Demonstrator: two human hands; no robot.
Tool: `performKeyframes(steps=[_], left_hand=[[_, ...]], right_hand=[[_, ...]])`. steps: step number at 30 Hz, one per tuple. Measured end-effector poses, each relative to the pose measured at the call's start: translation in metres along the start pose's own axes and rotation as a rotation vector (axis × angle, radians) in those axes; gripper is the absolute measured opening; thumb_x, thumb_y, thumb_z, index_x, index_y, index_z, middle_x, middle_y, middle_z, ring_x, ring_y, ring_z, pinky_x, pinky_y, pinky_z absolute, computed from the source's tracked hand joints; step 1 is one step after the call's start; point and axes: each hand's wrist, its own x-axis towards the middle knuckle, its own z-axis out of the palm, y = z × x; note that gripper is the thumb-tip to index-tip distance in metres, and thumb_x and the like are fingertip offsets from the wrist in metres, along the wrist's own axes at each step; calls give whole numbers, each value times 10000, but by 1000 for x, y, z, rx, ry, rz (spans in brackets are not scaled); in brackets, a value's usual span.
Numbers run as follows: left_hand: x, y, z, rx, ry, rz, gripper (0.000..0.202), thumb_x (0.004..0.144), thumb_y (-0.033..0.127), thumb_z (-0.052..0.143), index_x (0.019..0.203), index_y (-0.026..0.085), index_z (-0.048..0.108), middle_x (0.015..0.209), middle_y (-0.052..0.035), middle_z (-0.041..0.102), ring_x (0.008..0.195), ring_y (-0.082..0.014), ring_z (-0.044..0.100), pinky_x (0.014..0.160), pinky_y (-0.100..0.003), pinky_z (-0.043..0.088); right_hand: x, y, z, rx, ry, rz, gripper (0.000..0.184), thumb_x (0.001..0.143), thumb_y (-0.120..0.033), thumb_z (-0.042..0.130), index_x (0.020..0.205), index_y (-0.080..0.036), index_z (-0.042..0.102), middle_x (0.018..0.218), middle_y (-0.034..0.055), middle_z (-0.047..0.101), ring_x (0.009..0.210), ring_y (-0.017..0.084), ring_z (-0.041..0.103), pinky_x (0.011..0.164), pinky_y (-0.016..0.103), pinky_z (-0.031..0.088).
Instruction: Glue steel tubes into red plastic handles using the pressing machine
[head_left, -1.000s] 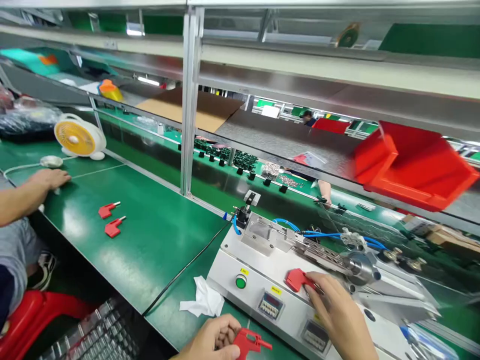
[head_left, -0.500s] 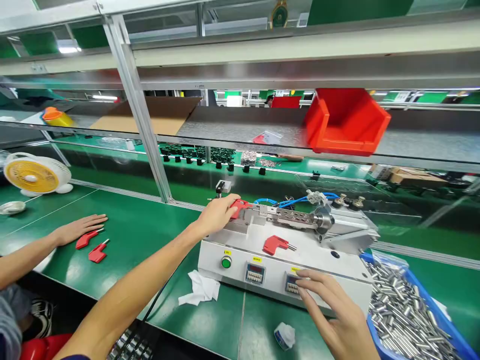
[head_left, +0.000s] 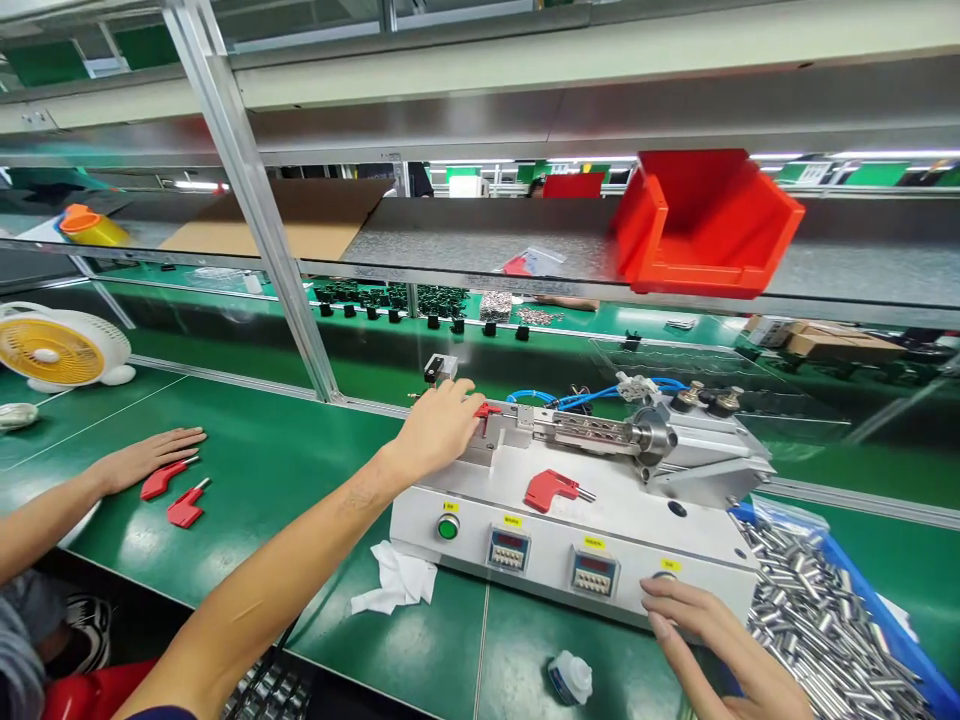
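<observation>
My left hand (head_left: 439,425) is closed over a red angled plastic handle (head_left: 489,409) at the left fixture of a white bench machine (head_left: 457,500); my fingers and the back of my hand hide most of that handle. A metal rod section (head_left: 589,430) runs right from the fixture to a round chuck (head_left: 651,440). My right hand (head_left: 727,650) holds nothing, its fingers stretched and apart, by the button (head_left: 664,576) on the machine's right front. Another red handle with a metal tip (head_left: 555,490) lies on the machine's top plate.
A blue bin of metal tubes (head_left: 911,655) stands right of the machine. White cloth (head_left: 397,578) and a small bottle (head_left: 570,678) lie in front. At left, a co-worker's hand (head_left: 154,458) rests beside two red handles (head_left: 186,507). A red bin (head_left: 709,230) sits on the shelf.
My right hand has moved right along the machine's front, from the second display to the right button. My left hand now covers more of the red handle. The view has shifted slightly.
</observation>
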Motion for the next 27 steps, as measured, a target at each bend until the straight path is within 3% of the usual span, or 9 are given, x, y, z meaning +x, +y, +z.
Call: performKeyframes(steps=[3, 6, 9, 13, 16, 18, 21, 24, 27], left_hand=[[-9, -6, 17, -22, 24, 79, 234, 1071, 195, 505, 1197, 180, 702, 1292, -112, 710, 1211, -296, 657, 1034, -442, 583], [-22, -14, 32, -88, 105, 97, 305, 1087, 200, 480, 1321, 161, 671, 1409, -117, 685, 1311, -276, 633, 1109, -424, 564], [-29, -19, 38, -176, 203, 122, 337, 1092, 210, 479, 1373, 147, 654, 1437, -124, 681, 1347, -265, 623, 1152, -420, 546], [-20, -21, 27, -195, 123, 109, 297, 1083, 219, 497, 1319, 178, 673, 1410, -102, 689, 1311, -262, 634, 1119, -409, 558], [-10, -18, 13, -143, 18, 69, 237, 1069, 214, 513, 1214, 169, 695, 1314, -109, 708, 1212, -275, 652, 1069, -421, 561], [-14, -13, 8, -117, 14, 86, 207, 1064, 203, 512, 1134, 164, 703, 1254, -115, 711, 1165, -282, 647, 1028, -428, 556], [-47, -2, 16, -154, 181, 191, 226, 1081, 204, 470, 1064, 179, 694, 1140, -111, 714, 1068, -271, 645, 910, -408, 548], [-97, 8, 38, -227, 393, 216, 219, 1105, 211, 459, 1012, 195, 656, 936, -68, 701, 849, -225, 637, 751, -357, 509], [-129, 10, 56, -239, 333, 215, 178, 1110, 177, 458, 1053, 200, 625, 929, -46, 711, 821, -209, 662, 724, -332, 509]], right_hand=[[-3, 5, 6, -60, 29, 7, 248, 1118, -384, 527, 1075, -235, 720, 1057, 69, 768, 904, 202, 779, 703, 245, 633], [-8, 12, 13, -201, 83, 52, 285, 1126, -423, 494, 1144, -216, 690, 1087, 100, 734, 950, 220, 757, 563, 250, 571], [-11, 24, 22, -345, 96, 47, 328, 1128, -446, 468, 1164, -194, 675, 1071, 123, 697, 932, 251, 723, 620, 308, 564], [-13, 38, 29, -385, 97, -22, 333, 1122, -459, 456, 1127, -209, 676, 1012, 107, 680, 880, 268, 690, 835, 400, 563], [-16, 37, 25, -345, 52, 64, 340, 1107, -468, 475, 1202, -211, 676, 1059, 108, 688, 946, 275, 704, 899, 401, 564], [-19, 33, 20, -300, 29, 129, 341, 1102, -472, 487, 1203, -210, 681, 1065, 100, 689, 900, 250, 713, 869, 374, 578], [-24, 30, 13, -249, 38, 183, 338, 1104, -472, 494, 1170, -207, 694, 1024, 80, 707, 783, 214, 709, 788, 342, 589], [-30, 37, 8, -195, 30, 233, 340, 1093, -496, 517, 1072, -220, 714, 943, 58, 737, 762, 225, 718, 798, 356, 599], [-43, 55, 7, -114, 17, 305, 382, 1047, -582, 581, 965, -240, 732, 883, 46, 746, 739, 242, 720, 765, 366, 608]])
